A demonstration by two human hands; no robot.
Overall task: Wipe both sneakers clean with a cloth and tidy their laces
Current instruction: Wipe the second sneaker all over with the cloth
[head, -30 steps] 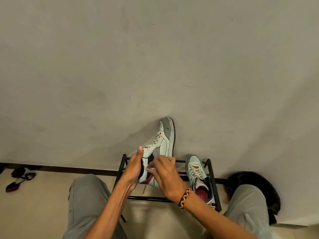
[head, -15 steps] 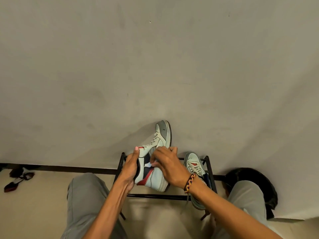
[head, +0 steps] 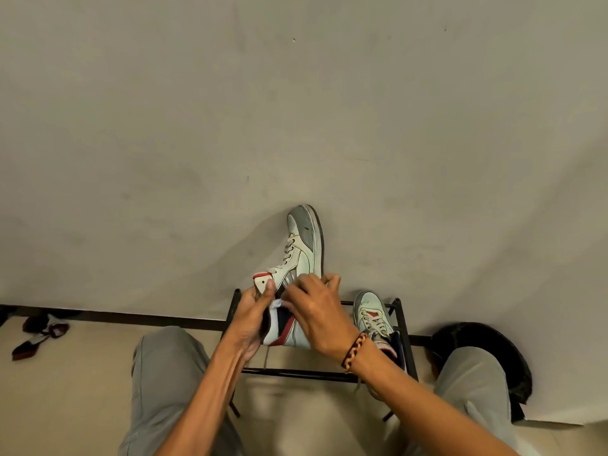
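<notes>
The raised sneaker (head: 304, 255) stands almost on end above the black rack (head: 404, 327), toe up toward the wall (head: 296, 110), heel down in the hands, sole facing right. The left hand (head: 251, 319) closes around the heel and collar, thumb on the tongue. The right hand (head: 317, 315) has its fingers curled against the side panel, pinching something small and white, probably the cloth. For a clean wipe, keep the heel braced and stroke along the shoe's length. The second sneaker (head: 373, 319) lies on the rack, toe toward the wall, a lace hanging loose.
</notes>
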